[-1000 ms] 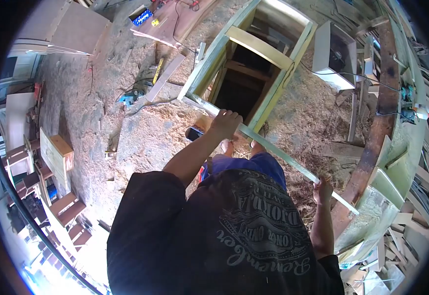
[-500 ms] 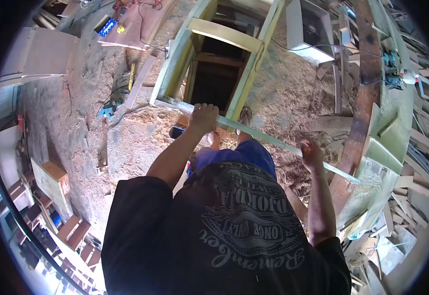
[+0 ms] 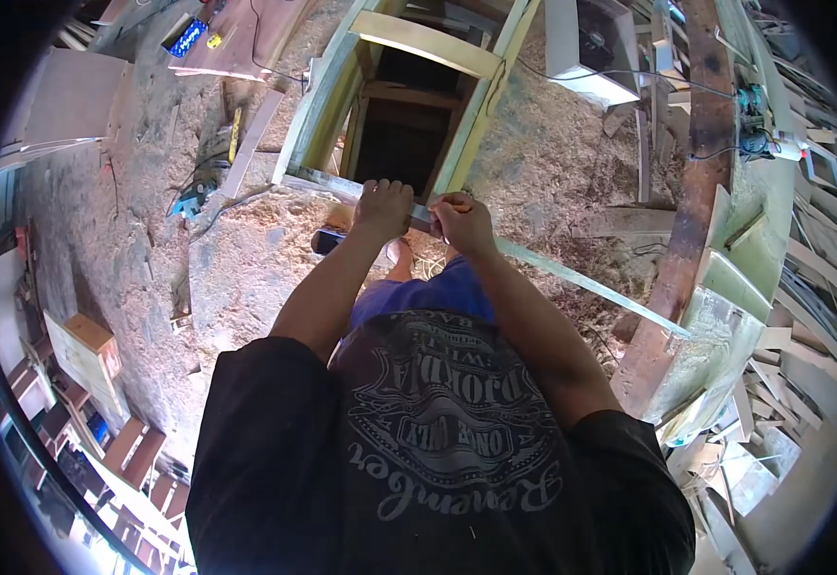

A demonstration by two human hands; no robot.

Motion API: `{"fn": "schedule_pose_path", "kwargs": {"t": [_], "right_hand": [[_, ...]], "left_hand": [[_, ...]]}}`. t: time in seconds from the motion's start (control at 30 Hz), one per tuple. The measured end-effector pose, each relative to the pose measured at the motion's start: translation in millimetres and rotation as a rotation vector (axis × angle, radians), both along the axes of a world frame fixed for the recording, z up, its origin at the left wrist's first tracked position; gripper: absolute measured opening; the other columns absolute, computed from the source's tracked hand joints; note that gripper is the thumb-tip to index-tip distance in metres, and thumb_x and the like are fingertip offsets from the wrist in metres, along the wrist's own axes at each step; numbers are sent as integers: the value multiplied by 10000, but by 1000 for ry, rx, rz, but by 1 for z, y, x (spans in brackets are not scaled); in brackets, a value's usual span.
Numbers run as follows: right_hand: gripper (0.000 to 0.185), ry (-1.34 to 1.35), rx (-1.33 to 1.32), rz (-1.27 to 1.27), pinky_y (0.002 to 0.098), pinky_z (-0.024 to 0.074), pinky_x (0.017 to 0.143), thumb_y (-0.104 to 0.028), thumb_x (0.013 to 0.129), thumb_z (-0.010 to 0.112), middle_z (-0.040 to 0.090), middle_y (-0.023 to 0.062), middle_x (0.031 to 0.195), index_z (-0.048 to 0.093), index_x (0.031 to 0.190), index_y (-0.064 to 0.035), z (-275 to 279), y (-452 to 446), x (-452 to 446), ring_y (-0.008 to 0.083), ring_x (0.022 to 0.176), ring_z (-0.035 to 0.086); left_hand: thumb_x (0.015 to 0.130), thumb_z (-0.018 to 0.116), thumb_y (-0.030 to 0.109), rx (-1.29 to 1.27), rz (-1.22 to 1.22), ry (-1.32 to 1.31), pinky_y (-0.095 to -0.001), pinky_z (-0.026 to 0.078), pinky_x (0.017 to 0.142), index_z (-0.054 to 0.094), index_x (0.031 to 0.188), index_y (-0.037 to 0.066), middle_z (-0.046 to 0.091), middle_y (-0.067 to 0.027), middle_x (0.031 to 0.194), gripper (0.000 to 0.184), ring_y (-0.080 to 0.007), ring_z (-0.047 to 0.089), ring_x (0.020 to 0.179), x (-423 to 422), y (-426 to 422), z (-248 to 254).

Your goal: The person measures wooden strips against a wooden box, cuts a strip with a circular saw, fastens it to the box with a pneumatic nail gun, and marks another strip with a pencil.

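Note:
A long pale wooden strip (image 3: 591, 286) slants from the near end of a wooden frame (image 3: 466, 144) down to the right. My left hand (image 3: 385, 208) is closed over the strip where it meets the frame's near end. Close beside it, my right hand (image 3: 465, 226) is pinched around a thin orange pencil (image 3: 463, 206), at the strip near the frame's right corner. The pencil's tip is too small to make out, and my fingers hide part of the strip.
A blue power tool (image 3: 188, 199) lies on the sawdust-covered floor at left, near a loose board (image 3: 251, 144). A white box (image 3: 591, 53) stands at upper right. A thick beam (image 3: 701, 192) runs down the right, with scrap wood (image 3: 821, 259) beyond. Cords cross the floor.
My right hand has moved left along the strip, from its middle to beside my left hand at the frame. My left hand stays on the strip. The view has shifted slightly.

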State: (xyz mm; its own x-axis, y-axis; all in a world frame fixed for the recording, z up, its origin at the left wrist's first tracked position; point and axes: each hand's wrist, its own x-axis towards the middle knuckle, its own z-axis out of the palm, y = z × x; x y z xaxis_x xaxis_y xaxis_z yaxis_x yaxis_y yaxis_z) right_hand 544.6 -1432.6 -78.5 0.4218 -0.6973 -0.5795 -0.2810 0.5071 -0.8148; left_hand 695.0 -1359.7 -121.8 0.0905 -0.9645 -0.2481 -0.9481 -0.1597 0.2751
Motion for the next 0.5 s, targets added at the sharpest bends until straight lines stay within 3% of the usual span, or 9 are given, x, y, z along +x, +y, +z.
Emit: {"fn": "schedule_pose_path", "kwargs": {"t": [0.37, 0.43, 0.5], "right_hand": [[146, -33, -2, 21, 251, 441, 460, -90, 836, 566, 598, 69, 673, 639, 823, 36, -10, 2, -3, 122, 513, 558], [189, 48, -35, -10, 253, 473, 493, -174, 818, 600, 605, 42, 591, 677, 805, -2, -14, 4, -2, 109, 517, 590], [172, 86, -138, 60, 250, 468, 489, -141, 827, 588, 606, 43, 619, 663, 815, 13, -18, 4, -6, 110, 522, 583]], "left_hand": [[670, 710, 240, 44, -28, -1, -418, 362, 862, 550, 953, 112, 570, -80, 960, 349, -256, 540, 965, 2, -1, 5], [674, 713, 249, 56, -32, 8, -418, 360, 864, 551, 957, 112, 570, -81, 961, 353, -256, 539, 966, 3, -2, 5], [678, 716, 258, 69, -35, 18, -419, 358, 865, 552, 961, 113, 570, -82, 961, 358, -257, 539, 966, 3, -2, 5]]}}
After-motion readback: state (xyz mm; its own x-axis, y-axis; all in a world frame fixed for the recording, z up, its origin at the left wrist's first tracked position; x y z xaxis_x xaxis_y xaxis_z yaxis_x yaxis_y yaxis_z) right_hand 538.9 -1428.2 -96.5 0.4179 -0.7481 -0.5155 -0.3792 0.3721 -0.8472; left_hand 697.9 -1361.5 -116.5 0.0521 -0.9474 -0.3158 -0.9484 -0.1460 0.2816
